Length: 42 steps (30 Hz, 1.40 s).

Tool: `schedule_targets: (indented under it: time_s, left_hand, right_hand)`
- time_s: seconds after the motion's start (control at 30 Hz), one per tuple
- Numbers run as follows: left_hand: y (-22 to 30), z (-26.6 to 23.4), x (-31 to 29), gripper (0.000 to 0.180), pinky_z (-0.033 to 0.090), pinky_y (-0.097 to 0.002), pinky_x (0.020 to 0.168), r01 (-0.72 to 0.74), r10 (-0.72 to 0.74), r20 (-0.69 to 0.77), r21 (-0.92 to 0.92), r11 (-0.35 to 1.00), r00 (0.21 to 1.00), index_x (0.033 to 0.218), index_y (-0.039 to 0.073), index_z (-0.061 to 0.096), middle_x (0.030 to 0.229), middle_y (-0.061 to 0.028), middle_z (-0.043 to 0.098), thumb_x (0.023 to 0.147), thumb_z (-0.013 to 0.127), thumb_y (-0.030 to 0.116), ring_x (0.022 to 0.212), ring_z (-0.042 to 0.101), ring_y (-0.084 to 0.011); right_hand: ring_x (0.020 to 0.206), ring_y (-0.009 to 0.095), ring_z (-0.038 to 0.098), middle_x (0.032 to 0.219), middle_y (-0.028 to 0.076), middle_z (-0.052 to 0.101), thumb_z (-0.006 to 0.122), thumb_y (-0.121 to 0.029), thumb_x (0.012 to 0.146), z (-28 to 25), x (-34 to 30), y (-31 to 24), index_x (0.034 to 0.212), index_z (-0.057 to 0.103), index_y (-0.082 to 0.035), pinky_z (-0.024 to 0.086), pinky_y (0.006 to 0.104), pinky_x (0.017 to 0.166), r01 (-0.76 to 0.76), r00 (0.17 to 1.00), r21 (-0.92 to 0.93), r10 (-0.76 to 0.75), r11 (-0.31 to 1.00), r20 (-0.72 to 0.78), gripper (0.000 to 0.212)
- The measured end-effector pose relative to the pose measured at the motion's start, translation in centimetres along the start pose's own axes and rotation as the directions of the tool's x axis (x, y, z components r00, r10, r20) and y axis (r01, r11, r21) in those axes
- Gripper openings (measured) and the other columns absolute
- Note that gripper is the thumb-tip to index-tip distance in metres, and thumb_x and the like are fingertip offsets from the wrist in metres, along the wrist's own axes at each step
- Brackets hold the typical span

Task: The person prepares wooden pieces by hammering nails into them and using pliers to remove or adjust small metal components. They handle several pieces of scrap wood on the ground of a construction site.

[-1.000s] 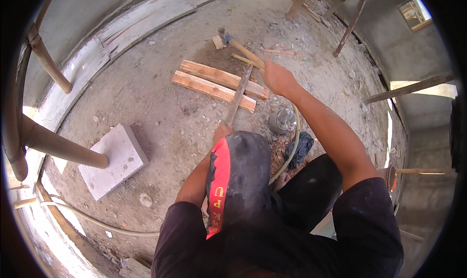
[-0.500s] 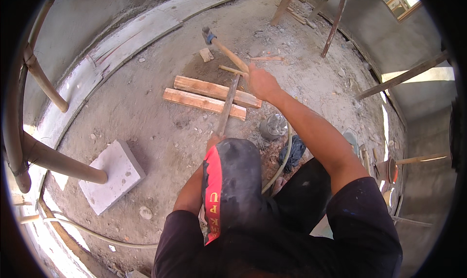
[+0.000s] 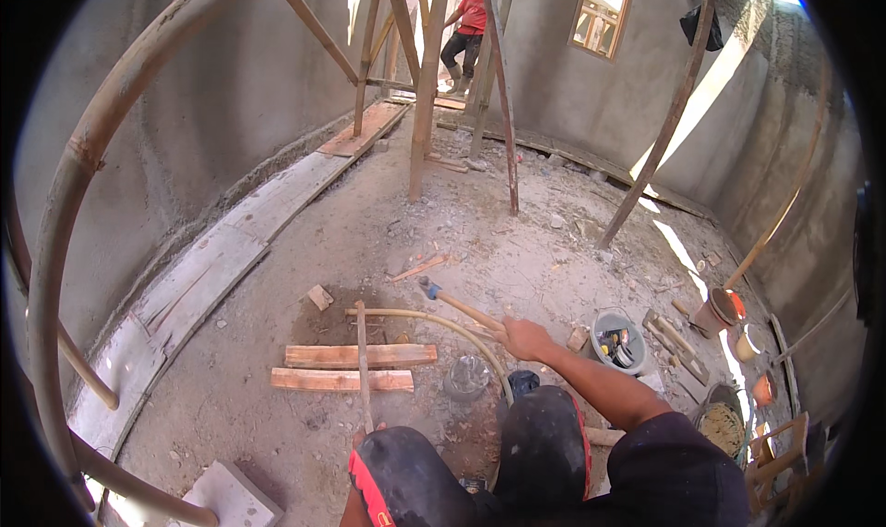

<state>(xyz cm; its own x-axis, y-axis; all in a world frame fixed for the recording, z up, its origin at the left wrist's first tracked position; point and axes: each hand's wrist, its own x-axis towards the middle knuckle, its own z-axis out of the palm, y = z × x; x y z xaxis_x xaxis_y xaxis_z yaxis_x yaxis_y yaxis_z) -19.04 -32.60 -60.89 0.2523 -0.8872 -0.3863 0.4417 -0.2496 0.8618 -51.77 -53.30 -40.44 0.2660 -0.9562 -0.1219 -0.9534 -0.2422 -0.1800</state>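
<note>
My right hand (image 3: pixel 528 340) is closed round the wooden handle of a hammer (image 3: pixel 469 311), whose blue-and-dark head points away to the left, clear of the wood pieces. A narrow greyish strip (image 3: pixel 363 365), apparently wood, crosses over two short timber pieces (image 3: pixel 318 354) lying side by side on the ground. My left hand (image 3: pixel 358 437) grips the strip's near end; my knee hides most of that hand. Past the strip's far end, a beige hose (image 3: pixel 434 318) curves back toward my legs. A clear plastic container (image 3: pixel 466 377) stands just right of the timber.
A grey bucket (image 3: pixel 616 341) with small items stands to the right, near trowel-like tools (image 3: pixel 678 344) and a brown pot (image 3: pixel 717 311). A pale block (image 3: pixel 226 497) lies lower left. Bamboo and wooden poles (image 3: pixel 426 93) rise around me. A person in red (image 3: pixel 469 19) stands at the far opening.
My view has tilted up, bringing the far opening and the person into sight. The hammer has moved right, away from the strip. My left hand still holds the strip.
</note>
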Motion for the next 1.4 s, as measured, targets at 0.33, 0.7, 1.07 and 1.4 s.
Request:
schedule_targets:
  time_s: [0.33, 0.7, 1.07, 1.4]
  left_hand:
    - [9.2, 2.8, 1.7, 0.025, 0.045, -0.0314, 0.051, -0.229, 0.227, 0.046, 0.340, 0.912, 0.973, 0.095, 0.002, 0.064, 0.071, -0.0035, 0.063, 0.098, 0.064, 0.027, 0.059, 0.059, -0.0135]
    - [17.8, 13.9, 5.9, 0.039, 0.053, -0.0346, 0.082, -0.570, 0.148, 0.666, 0.477, 0.669, 0.731, 0.122, 0.001, 0.063, 0.092, -0.0089, 0.068, 0.103, 0.055, 0.034, 0.089, 0.067, -0.0183]
    - [19.9, 17.5, 2.9, 0.049, 0.052, -0.0363, 0.091, -0.582, -0.084, 0.708, 0.636, 0.507, 0.701, 0.124, 0.000, 0.060, 0.115, -0.0139, 0.067, 0.092, 0.073, 0.035, 0.107, 0.064, -0.0218]
    - [23.2, 18.7, 0.9, 0.039, 0.057, -0.0331, 0.072, -0.362, 0.069, 0.429, 0.653, 0.666, 0.901, 0.116, -0.005, 0.067, 0.094, -0.0143, 0.071, 0.089, 0.077, 0.021, 0.082, 0.069, -0.0199]
  right_hand:
    - [0.109, 0.037, 0.065, 0.113, 0.029, 0.065, 0.062, -0.046, 0.091, 8.3, -9.4, 19.2, 0.116, 0.062, 0.003, 0.050, 0.0488, 0.094, -0.566, 0.824, -0.100, 0.562, 0.818, -0.068, 0.055]
    - [0.107, 0.032, 0.066, 0.119, 0.023, 0.064, 0.064, -0.051, 0.094, -5.9, -0.5, -5.8, 0.143, 0.044, -0.002, 0.052, 0.0402, 0.089, 0.455, 0.851, 0.733, -0.490, 0.506, -0.191, 0.072]
    - [0.072, 0.020, 0.072, 0.081, 0.014, 0.071, 0.073, -0.027, 0.090, -3.4, -0.8, -7.5, 0.113, 0.065, 0.002, 0.055, 0.0349, 0.063, 0.493, 0.852, 0.708, -0.447, 0.506, -0.274, 0.039]
    - [0.069, 0.011, 0.065, 0.082, 0.006, 0.067, 0.066, -0.030, 0.097, 3.7, -2.8, 3.2, 0.121, 0.066, -0.003, 0.054, 0.0282, 0.060, 0.100, 0.992, 0.918, -0.115, 0.383, -0.059, 0.036]
